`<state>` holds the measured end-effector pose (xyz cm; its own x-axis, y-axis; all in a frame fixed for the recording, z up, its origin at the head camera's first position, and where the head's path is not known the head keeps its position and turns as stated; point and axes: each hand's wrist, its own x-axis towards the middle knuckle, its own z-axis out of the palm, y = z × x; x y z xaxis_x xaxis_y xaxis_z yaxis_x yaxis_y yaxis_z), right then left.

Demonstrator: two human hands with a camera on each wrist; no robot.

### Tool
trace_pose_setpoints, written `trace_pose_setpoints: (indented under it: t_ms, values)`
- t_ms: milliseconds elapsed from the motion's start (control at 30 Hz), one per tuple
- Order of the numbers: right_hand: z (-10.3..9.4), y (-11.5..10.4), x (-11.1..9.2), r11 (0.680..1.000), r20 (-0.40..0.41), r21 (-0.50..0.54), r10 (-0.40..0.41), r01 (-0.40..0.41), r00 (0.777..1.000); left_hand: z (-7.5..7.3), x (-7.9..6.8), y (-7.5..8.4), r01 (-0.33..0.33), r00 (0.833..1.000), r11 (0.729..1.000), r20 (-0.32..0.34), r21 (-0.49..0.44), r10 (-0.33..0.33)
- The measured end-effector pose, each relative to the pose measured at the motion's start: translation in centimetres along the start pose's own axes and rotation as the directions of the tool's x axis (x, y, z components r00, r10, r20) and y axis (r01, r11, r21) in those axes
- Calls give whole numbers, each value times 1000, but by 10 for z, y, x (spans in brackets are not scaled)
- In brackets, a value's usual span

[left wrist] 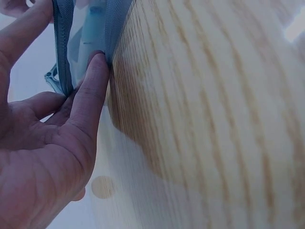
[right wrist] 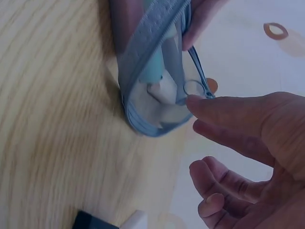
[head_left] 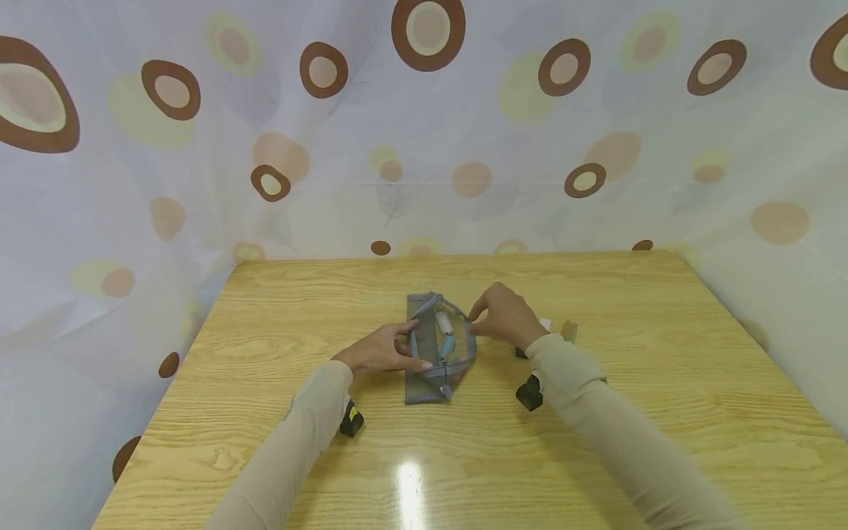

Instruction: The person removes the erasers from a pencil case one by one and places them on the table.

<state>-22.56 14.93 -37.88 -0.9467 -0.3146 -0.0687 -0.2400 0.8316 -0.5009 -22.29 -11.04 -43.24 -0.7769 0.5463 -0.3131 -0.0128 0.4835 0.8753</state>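
A see-through zipper pouch (head_left: pixel 427 386) with grey-blue trim lies on the wooden table, its mouth spread wide. Inside it show a white cylindrical item (head_left: pixel 444 322) and a light-blue one (head_left: pixel 447 346); their kind is unclear. My left hand (head_left: pixel 380 350) grips the pouch's left side, thumb and fingers on its edge. From the right, my right hand (head_left: pixel 506 316) pinches the opposite rim between thumb and index finger. In the right wrist view, a ring on the zipper end sits close to the right thumb (right wrist: pixel 228 112), while the other fingers curl loosely below.
Right of the pouch, partly behind the right wrist, lie a small black-and-white item (right wrist: pixel 95 221) and a tan block (head_left: pixel 569 331). A patterned curtain (head_left: pixel 424 147) rises behind the wooden table (head_left: pixel 298 294) and along its sides.
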Motion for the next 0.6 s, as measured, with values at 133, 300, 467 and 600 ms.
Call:
trace_pose_setpoints:
  t_ms: [133,300,467,600]
  values:
    - [9,-6,3,1000,9,18,-14,14,1000,0,1,-1,6,1000,1000,2,1,-6]
    - [17,-10,6,998,50,62,-1,-2,999,0,2,-2,6,1000,1000,-1,3,-6]
    - [23,-12,8,999,77,21,-33,32,996,0,1,-2,8,1000,1000,-6,4,-8]
    - [27,-13,11,999,86,-20,-44,46,995,0,1,-2,10,1000,1000,-5,-3,-10]
